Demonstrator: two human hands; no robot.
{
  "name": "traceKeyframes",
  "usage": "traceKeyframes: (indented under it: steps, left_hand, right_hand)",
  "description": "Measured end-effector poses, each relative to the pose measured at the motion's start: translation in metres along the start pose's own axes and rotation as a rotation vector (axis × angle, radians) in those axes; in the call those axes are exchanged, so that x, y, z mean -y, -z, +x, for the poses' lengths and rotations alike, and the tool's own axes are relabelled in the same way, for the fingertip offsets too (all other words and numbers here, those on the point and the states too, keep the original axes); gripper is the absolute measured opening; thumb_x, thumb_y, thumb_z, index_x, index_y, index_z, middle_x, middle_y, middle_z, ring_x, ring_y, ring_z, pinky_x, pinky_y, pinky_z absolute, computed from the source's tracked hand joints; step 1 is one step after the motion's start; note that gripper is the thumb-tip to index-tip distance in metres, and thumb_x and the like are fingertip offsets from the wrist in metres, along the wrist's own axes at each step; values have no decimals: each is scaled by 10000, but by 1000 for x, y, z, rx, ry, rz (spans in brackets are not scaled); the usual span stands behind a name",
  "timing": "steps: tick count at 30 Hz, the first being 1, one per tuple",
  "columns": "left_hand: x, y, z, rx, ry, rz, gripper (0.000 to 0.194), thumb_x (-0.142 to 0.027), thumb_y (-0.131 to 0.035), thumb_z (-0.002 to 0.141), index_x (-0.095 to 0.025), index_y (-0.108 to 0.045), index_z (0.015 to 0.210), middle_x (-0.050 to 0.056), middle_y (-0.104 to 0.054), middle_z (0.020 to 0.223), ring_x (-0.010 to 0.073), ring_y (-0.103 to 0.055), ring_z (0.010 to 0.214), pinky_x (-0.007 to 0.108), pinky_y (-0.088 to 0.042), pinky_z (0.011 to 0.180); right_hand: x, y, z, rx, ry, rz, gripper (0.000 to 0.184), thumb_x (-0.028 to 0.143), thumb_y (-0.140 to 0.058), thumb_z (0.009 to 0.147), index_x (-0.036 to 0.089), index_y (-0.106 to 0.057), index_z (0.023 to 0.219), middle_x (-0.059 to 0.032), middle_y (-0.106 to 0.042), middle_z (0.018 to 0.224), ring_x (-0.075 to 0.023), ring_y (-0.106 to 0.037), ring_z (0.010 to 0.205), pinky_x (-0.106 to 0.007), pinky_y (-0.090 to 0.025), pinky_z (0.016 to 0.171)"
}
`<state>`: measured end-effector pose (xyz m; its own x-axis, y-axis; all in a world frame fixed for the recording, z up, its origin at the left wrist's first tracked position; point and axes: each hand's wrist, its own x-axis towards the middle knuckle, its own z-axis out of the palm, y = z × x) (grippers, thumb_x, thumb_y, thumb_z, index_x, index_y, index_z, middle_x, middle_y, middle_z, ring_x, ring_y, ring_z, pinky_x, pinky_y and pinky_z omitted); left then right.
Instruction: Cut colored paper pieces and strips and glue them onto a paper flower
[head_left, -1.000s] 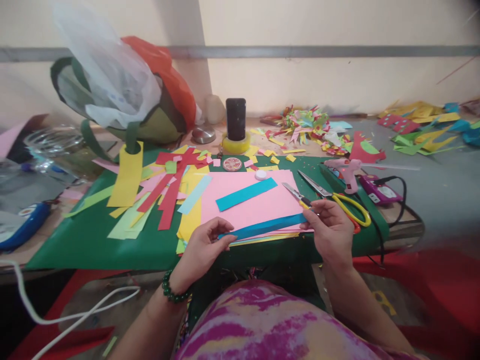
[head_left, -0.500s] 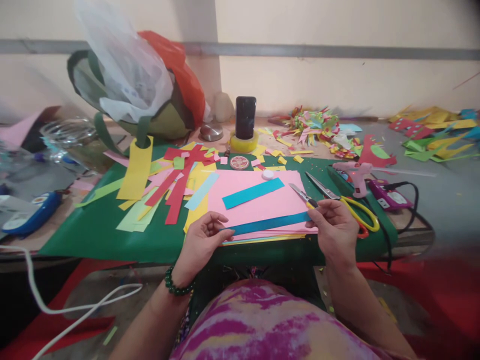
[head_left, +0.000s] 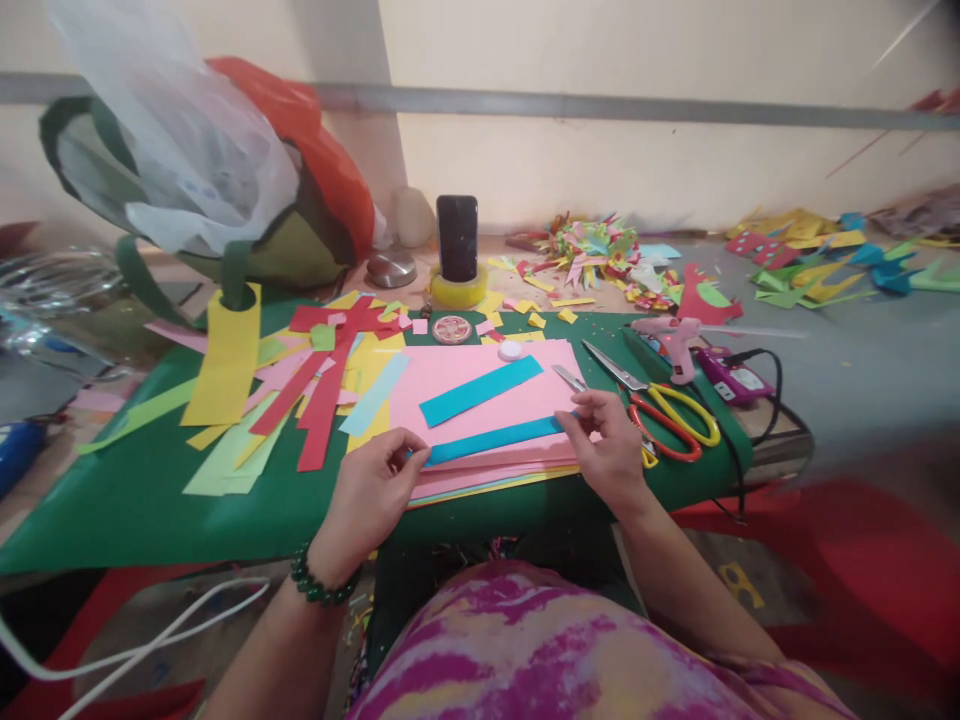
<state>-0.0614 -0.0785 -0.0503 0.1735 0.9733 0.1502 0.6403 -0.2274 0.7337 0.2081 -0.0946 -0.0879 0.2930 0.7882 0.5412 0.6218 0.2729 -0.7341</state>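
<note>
L hand (head_left: 371, 492) & R hand (head_left: 609, 455) each pinch an end of the lower blue strip (head_left: 495, 439) over the pink paper (head_left: 450, 366), so light, even tension w/ R fingers off the cutter blade (head_left: 568, 378) suits best.

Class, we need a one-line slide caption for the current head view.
Left hand and right hand hold a blue strip above pink paper.
</note>
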Motion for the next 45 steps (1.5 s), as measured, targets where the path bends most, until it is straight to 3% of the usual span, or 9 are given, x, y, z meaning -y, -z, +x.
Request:
traceKeyframes:
  steps: [4, 10, 16, 22, 27, 30, 33, 36, 45]
  left_hand:
    - [4, -6, 4, 76, -16, 219, 157, -316, -495, 845, -229, -624, 824, -48, -549, 542, 154, -541, 516, 249, -361, 508]
    - [15, -18, 6, 108, -192, 351, 299, -238, -377, 936, -224, -636, 1085, 69, -720, 1081, 226, -671, 959, 310, -497, 772]
    - [21, -13, 14, 263, -348, 580, 458, -158, -380, 936, -253, -573, 1341, 79, -678, 839, 239, -634, 764, 366, -500, 725]
    - [24, -3, 20, 279, -675, 693, 523, -68, -449, 901, -412, -609, 1261, 56, -514, 1422, 272, -493, 1256, 529, -327, 1081]
    - [19, 2, 13, 470, -839, 675, 469, -66, -418, 885, -181, -575, 1312, 131, -598, 1316, 266, -529, 1201, 416, -414, 1029]
    - [10, -1, 8, 496, -821, 631, 416, -241, -455, 923, -61, -571, 1280, 202, -633, 1192, 309, -572, 1096, 427, -480, 945]
    - [-2, -9, 6, 467, -785, 655, 711, -573, -541, 873, 8, -546, 1285, 228, -647, 1072, 332, -592, 968, 455, -529, 836]
    - [-12, -17, 6, 470, -748, 697, 875, -708, -582, 780, -10, -542, 1305, 200, -651, 1002, 315, -597, 895, 439, -547, 758]
    - [-18, -21, 0, 395, -664, 782, 882, -682, -689, 710, -73, -554, 1333, 195, -651, 1063, 318, -594, 939, 400, -556, 710]
  right_hand:
    - [-9, -4, 2, 161, 51, -146, 123, 302, -554, 881, 219, -554, 971, 21, -566, 666, -157, -558, 564, -275, -466, 562]
    - [-18, -8, 5, 333, 121, -360, 125, 265, -505, 914, 212, -562, 1012, -26, -659, 726, -208, -635, 636, -296, -456, 590]
    - [-18, -11, 5, 427, 191, -539, 208, 295, -468, 973, 182, -592, 1095, -110, -741, 977, -253, -710, 813, -316, -477, 630]
    - [-15, -11, 8, 509, 183, -645, 323, 198, -463, 953, 188, -573, 1256, -113, -738, 1014, -255, -707, 830, -318, -484, 641]
    - [-12, -11, 6, 458, 203, -765, 372, 225, -483, 952, 188, -556, 1314, -110, -716, 957, -241, -663, 763, -299, -440, 562]
    - [-6, -8, 9, 406, 404, -794, 365, 170, -433, 965, 169, -562, 1307, -119, -687, 956, -237, -618, 803, -315, -467, 650]
    - [2, -5, 18, 521, 772, -657, 376, 106, -408, 962, 165, -557, 1302, -129, -657, 1104, -249, -571, 949, -350, -471, 795]
    - [7, -4, 29, 665, 1012, -537, 376, 142, -425, 981, 178, -515, 1345, -116, -632, 1171, -246, -541, 991, -356, -462, 802]
    - [5, -3, 37, 812, 1126, -483, 288, 202, -398, 1012, 133, -605, 1201, -105, -645, 1091, -235, -517, 923, -364, -437, 748]
